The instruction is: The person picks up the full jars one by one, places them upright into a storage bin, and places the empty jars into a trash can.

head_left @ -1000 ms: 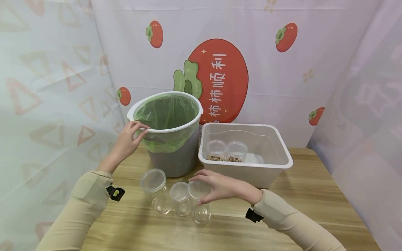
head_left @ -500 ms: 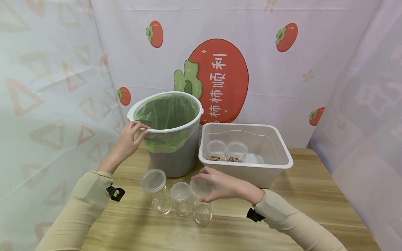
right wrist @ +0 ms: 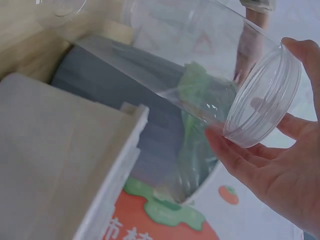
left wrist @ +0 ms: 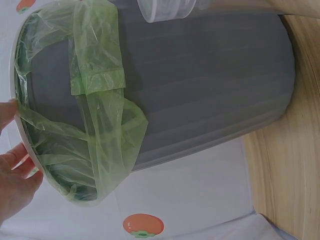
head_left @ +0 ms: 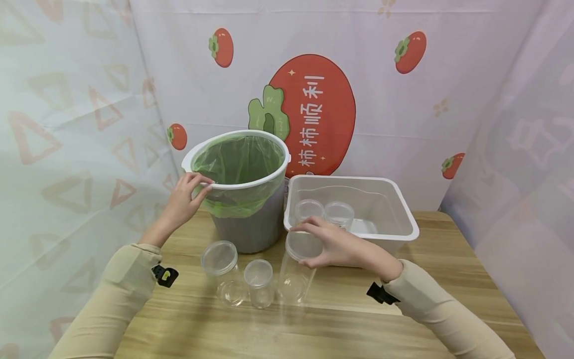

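Note:
My left hand [head_left: 181,202] holds the white rim of a grey trash bin [left wrist: 215,75], fingers over its edge. A green bag [left wrist: 102,95] lines the bin and folds over its outside. My right hand [head_left: 334,244] grips the lid end of a tall clear plastic jar [head_left: 296,279], fingers and thumb around the lid [right wrist: 265,95]. The jar is raised, slightly tilted, and looks see-through with nothing inside. To its left stand a small clear jar [head_left: 259,286] and a larger clear jar [head_left: 221,271], both lidded and upright on the table.
Right of the bin, a white plastic tub [head_left: 381,199] stands on the wooden table [head_left: 448,289]. Inside it are two lidded clear jars [head_left: 339,213], partly hidden by my right hand. A printed cloth [head_left: 381,124] hangs behind.
My right hand has lifted the tall jar from the table and carried it up and right, towards the tub. My left hand stays on the bin's rim.

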The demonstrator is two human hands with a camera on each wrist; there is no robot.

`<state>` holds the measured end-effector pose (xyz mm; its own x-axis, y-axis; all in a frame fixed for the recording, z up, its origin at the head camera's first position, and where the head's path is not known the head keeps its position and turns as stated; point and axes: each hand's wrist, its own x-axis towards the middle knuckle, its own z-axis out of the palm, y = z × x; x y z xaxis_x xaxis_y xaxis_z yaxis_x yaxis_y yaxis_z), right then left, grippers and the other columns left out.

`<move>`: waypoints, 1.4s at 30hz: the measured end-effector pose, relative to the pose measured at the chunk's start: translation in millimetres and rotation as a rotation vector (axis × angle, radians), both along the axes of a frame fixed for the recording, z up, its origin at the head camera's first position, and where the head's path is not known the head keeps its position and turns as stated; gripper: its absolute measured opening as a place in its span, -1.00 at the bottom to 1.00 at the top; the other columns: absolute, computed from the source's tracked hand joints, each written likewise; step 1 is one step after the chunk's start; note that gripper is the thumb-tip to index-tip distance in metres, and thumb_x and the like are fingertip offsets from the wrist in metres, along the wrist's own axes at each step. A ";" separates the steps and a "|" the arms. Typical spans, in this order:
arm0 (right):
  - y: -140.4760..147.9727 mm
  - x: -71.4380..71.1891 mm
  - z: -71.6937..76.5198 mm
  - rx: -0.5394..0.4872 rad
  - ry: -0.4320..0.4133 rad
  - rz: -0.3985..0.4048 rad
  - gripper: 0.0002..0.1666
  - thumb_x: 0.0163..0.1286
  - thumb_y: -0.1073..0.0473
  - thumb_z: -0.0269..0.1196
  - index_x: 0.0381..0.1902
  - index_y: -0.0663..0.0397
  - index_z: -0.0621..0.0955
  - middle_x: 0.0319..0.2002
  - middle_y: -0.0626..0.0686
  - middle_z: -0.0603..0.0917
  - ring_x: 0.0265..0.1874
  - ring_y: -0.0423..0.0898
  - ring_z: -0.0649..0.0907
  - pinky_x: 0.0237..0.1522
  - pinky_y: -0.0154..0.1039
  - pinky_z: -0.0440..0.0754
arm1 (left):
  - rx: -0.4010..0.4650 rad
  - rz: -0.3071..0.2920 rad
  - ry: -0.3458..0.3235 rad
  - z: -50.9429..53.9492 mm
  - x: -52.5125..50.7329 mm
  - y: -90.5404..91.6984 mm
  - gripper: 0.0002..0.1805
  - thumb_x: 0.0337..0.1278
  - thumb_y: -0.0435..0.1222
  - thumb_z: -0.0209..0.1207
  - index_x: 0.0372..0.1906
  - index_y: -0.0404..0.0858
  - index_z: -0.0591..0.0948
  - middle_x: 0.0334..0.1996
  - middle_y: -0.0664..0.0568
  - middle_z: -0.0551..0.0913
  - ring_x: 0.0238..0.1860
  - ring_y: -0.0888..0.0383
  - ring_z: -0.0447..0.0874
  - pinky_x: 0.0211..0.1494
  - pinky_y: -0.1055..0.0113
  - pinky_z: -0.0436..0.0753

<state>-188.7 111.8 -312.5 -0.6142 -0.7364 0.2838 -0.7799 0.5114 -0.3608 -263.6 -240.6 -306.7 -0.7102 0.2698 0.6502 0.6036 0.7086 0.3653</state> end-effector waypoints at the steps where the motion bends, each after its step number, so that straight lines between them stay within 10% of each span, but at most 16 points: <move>1: 2.4 0.0 3.4 -0.008 -0.002 -0.004 -0.32 -0.02 -0.02 0.32 0.11 -0.07 0.42 -0.03 -0.03 0.41 -0.09 -0.10 0.48 -0.09 -0.17 0.45 | -0.002 0.001 -0.001 0.1 -0.2 -0.1 -0.90 0.08 -0.43 0.10 -0.28 -0.37 0.53 -0.22 -0.25 0.43 -0.08 -0.17 0.30 -0.08 -0.08 0.26; 11: 25.6 -4.7 33.1 -0.149 0.110 0.001 -0.30 -0.08 0.06 0.37 0.07 0.09 0.45 -0.11 0.03 0.48 -0.22 -0.11 0.50 -0.26 -0.20 0.48 | -0.015 0.009 -0.014 1.1 0.6 -0.8 -0.90 0.09 -0.42 0.10 -0.28 -0.36 0.53 -0.22 -0.27 0.42 -0.07 -0.20 0.29 -0.07 -0.10 0.25; 42: 52.1 -8.0 85.5 -0.490 0.071 -0.164 -0.29 -0.04 0.40 0.33 0.14 0.12 0.41 0.00 0.04 0.47 -0.09 -0.12 0.46 -0.04 -0.23 0.47 | -0.013 0.003 -0.004 -0.3 -0.3 -0.3 -0.90 0.10 -0.42 0.08 -0.28 -0.37 0.53 -0.22 -0.26 0.42 -0.05 -0.21 0.29 -0.05 -0.11 0.23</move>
<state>-196.8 163.9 -227.0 -0.6767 -0.4028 0.6163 -0.7353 0.4132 -0.5373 -263.9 -240.9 -307.0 -0.7139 0.2758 0.6436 0.5997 0.7154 0.3586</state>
